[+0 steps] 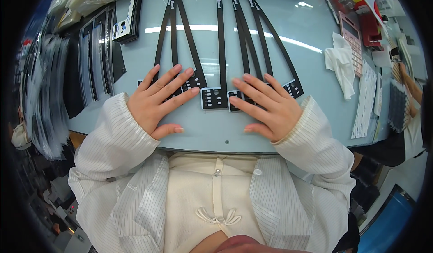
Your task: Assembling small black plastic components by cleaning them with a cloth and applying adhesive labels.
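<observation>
Several long black L-shaped flat strips lie spread on the pale blue-grey tabletop (189, 131). Their wide ends, with small pale windows, are toward me and their narrow tails fan away. A single strip (220, 50) in the middle lies apart, fully visible between my hands. My left hand (160, 97) rests palm down, fingers spread, over the wide ends of the left group of strips (187, 41). Likewise, my right hand (269, 106) lies flat with spread fingers across the right group (246, 45). Both hands partly hide the ends beneath them. Neither hand grips anything.
At the left edge hang many translucent sheets (43, 95), beside dark-striped clear sheets (97, 54). A stack of white-and-black panels (127, 25) stands far left. On the right are a crumpled white tissue (340, 63), a pink calculator (351, 41) and a white printed sheet (364, 99).
</observation>
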The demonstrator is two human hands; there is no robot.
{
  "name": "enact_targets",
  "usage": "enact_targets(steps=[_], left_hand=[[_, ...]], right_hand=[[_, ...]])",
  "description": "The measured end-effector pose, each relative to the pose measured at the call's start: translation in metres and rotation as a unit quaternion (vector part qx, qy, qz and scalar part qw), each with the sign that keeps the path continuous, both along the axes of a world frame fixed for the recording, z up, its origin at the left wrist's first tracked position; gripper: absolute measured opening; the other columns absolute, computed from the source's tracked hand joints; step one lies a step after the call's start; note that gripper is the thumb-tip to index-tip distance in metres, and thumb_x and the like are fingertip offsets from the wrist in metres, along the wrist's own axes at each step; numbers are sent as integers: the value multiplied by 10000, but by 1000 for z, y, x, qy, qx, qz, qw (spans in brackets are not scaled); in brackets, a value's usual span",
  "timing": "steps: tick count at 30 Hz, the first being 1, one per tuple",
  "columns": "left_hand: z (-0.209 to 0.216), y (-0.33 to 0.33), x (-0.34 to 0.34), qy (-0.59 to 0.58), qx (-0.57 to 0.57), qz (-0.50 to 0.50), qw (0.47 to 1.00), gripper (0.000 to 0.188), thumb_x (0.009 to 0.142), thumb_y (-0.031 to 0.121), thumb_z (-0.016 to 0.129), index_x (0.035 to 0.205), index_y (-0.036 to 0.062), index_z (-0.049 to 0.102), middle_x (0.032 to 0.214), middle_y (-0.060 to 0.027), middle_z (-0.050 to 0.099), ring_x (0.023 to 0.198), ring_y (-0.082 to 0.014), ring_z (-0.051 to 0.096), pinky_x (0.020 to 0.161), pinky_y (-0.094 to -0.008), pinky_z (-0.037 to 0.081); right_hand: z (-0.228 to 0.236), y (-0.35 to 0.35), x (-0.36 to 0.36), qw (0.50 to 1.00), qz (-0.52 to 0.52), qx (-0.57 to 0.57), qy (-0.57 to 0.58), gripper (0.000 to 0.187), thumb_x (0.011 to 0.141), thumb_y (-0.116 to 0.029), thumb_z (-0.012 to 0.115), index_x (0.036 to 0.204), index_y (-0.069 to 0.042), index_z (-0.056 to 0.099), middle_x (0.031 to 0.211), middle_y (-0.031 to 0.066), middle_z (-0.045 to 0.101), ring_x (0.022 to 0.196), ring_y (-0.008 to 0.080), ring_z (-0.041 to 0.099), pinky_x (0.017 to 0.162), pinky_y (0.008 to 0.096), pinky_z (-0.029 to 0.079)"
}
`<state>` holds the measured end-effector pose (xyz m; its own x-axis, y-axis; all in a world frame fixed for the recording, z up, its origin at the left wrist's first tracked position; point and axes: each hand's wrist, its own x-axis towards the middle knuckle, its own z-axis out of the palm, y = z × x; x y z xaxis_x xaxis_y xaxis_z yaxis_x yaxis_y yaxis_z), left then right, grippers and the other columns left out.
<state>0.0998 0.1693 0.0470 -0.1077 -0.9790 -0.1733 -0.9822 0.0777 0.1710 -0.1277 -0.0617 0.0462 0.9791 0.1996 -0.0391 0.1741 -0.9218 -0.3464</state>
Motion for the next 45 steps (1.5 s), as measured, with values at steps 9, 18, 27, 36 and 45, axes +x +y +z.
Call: enact_targets(steps=[9, 18, 27, 36, 45], left_hand=[[-4, -17, 14, 20, 15, -59, 998, 827, 912, 716, 249, 1445, 111, 427, 1533, -157, 346, 1452, -327, 260, 1173, -563, 86], [0, -16, 19, 77, 3, -51, 996, 772, 919, 678, 336, 1458, 131, 406, 1534, -179, 333, 1446, -341, 271, 1173, -556, 107], [14, -12, 23, 92, -48, 38, 994, 797, 847, 489, 634, 1438, 14, 390, 1512, -189, 370, 1442, -345, 286, 1174, -545, 132], [0, -18, 13, 120, -55, -2, 991, 608, 848, 221, 668, 1408, 97, 464, 1507, -85, 408, 1432, -298, 309, 1176, -500, 227], [-7, -27, 10, 163, -81, -7, 983, 592, 811, 133, 670, 1374, 72, 498, 1494, -103, 427, 1423, -320, 329, 1159, -486, 273]], right_hand=[[1, -18, -16, 999, -44, 22, -20, 489, 879, -262, 622, 1328, -81, 550, 1457, 138, 458, 1384, 309, 391, 1141, 468, 294], [-5, -8, -21, 982, -118, 7, -150, 356, 787, -49, 703, 1131, 31, 655, 1236, 174, 633, 1184, 338, 577, 963, 406, 478], [30, 10, 31, 989, -12, 21, -147, 543, 760, -317, 741, 1160, 32, 625, 1236, 200, 619, 1163, 355, 576, 956, 439, 463], [-7, 14, 42, 993, -29, 53, -99, 619, 802, -308, 722, 1292, 22, 535, 1375, 183, 525, 1288, 334, 497, 1058, 433, 414], [-1, -4, 20, 992, -62, 53, -98, 574, 781, -272, 760, 1231, 37, 583, 1314, 194, 579, 1249, 347, 539, 1011, 412, 468]])
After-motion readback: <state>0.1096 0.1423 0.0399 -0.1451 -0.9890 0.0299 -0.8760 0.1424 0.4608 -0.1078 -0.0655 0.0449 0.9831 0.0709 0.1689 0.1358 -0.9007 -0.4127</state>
